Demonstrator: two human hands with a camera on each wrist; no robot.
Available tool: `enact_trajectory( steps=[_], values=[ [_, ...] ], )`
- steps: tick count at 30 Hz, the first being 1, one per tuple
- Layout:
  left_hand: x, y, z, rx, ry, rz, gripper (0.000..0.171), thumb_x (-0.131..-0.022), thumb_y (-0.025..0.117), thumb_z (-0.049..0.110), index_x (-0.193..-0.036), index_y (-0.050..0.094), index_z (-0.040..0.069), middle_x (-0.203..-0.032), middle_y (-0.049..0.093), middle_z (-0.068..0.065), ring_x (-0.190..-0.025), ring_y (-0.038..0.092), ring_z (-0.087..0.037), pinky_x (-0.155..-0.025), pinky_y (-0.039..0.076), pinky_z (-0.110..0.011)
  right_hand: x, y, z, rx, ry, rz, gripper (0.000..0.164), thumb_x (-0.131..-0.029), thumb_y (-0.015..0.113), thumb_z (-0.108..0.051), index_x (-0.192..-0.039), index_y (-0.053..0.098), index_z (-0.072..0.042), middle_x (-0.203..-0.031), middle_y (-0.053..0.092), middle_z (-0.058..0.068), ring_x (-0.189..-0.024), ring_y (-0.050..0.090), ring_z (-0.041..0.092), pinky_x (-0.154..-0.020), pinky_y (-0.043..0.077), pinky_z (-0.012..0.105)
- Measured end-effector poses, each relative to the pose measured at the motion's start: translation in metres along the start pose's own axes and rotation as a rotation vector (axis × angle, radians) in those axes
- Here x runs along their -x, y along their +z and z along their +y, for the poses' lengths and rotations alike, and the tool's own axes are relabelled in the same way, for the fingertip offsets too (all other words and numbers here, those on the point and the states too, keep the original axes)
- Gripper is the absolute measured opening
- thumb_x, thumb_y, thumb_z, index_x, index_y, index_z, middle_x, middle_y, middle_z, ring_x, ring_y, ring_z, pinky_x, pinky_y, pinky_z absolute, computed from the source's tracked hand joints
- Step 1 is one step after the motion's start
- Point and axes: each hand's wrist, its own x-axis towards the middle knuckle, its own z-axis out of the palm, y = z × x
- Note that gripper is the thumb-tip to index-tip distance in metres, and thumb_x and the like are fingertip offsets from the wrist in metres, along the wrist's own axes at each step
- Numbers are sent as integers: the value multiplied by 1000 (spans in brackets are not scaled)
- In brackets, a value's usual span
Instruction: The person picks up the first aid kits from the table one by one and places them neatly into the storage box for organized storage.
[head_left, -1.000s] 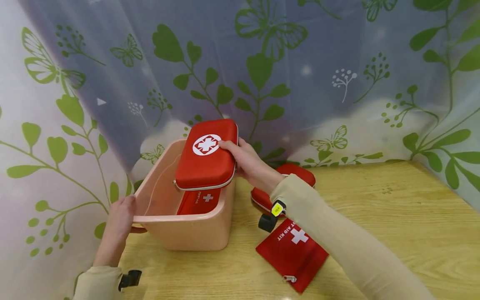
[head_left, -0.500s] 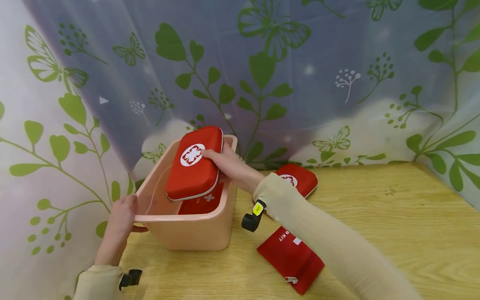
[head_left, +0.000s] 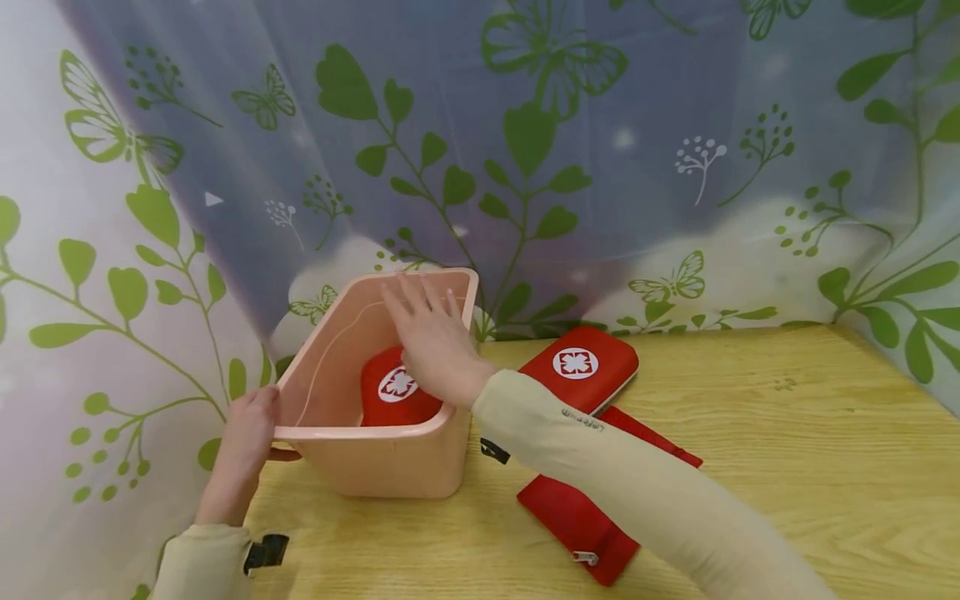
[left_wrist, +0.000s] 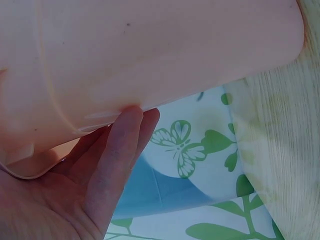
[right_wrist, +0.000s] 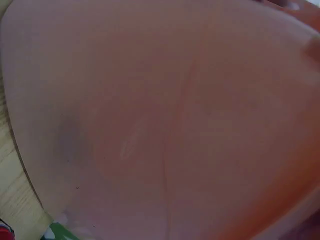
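My left hand [head_left: 240, 450] grips the left rim of a peach-coloured plastic bin [head_left: 375, 463]. In the left wrist view, its fingers [left_wrist: 117, 155] lie against the bin wall [left_wrist: 165, 55]. Over the bin's right side is my right hand [head_left: 435, 346], its fingers spread and holding nothing. Inside the bin lies a red first aid case [head_left: 381, 407] with a white round emblem, its right part hidden behind the right hand and the bin wall. The right wrist view is mostly filled by the bin's side [right_wrist: 150, 110].
On the wooden table [head_left: 787, 433], right of the bin, lies another red first aid case [head_left: 543, 367]. Nearer me is a flat red zip pouch [head_left: 577, 521], partly covered by my right sleeve [head_left: 637, 483]. A leaf-patterned curtain [head_left: 600, 167] hangs behind.
My right hand has lowered the red case into the bin and let go, its fingers now spread above it. The left hand keeps its grip on the rim.
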Motion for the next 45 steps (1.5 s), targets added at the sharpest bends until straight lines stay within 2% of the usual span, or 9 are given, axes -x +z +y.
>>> enact_trajectory(
  steps=[1,2,6,9,15,22,33,41,45],
  values=[
    [0,0,0,-2,1,1,57,-104,27,29,-131,43,-19,-109,54,-35,-68,63,-15,-52,60,-46,2,0,0,87,-16,-23,77,-98,57,-27,-159,12,-16,-163,11,9,-148,8,32,-120,10,52],
    [0,0,-1,-1,2,2,57,-104,27,29,-131,42,-19,-110,53,-36,-68,63,-16,-52,60,-46,5,-1,0,131,-27,-54,74,-99,55,-33,-159,14,-19,-164,10,6,-149,4,31,-119,8,54],
    [-2,0,-2,1,6,-4,59,-104,27,30,-131,42,-19,-113,51,-38,-68,63,-17,-51,59,-46,16,-8,1,125,-10,-214,72,-100,41,-57,-159,12,-28,-165,2,0,-148,-9,26,-119,2,55],
    [-2,0,-2,-2,3,1,59,-104,28,31,-131,42,-19,-115,50,-38,-69,63,-17,-51,59,-47,22,-13,5,137,-22,-257,74,-98,34,-66,-159,10,-32,-164,-3,-4,-147,-14,23,-119,0,54],
    [-1,0,-2,4,7,13,57,-103,29,29,-129,44,-19,-112,50,-38,-66,62,-15,-50,59,-45,30,-21,12,135,-37,-243,77,-95,31,-71,-158,9,-32,-164,-2,-5,-147,-14,22,-119,-2,54],
    [-1,-1,-3,5,4,12,57,-103,29,30,-130,42,-18,-110,51,-37,-67,62,-16,-51,59,-45,39,-29,23,106,-10,-228,78,-96,32,-70,-159,9,-30,-164,1,-4,-148,-13,24,-120,-3,52],
    [0,-2,-1,-16,15,-13,58,-105,27,29,-134,40,-19,-119,48,-39,-74,62,-19,-53,60,-46,53,-43,52,53,45,-187,80,-95,32,-70,-159,7,-28,-164,-1,-2,-147,-15,24,-119,-5,53],
    [-1,-1,-2,-4,14,-4,60,-105,27,31,-133,42,-20,-112,54,-38,-69,63,-16,-53,60,-46,64,-50,73,63,68,-169,79,-97,31,-69,-159,7,-27,-164,-1,0,-148,-12,27,-119,-1,55],
    [-2,-2,-2,-8,14,-5,59,-105,27,30,-134,41,-19,-114,52,-39,-71,63,-18,-52,60,-46,71,-52,83,54,91,-179,77,-98,31,-67,-159,7,-26,-164,0,2,-147,-13,27,-118,-2,56]
  ],
)
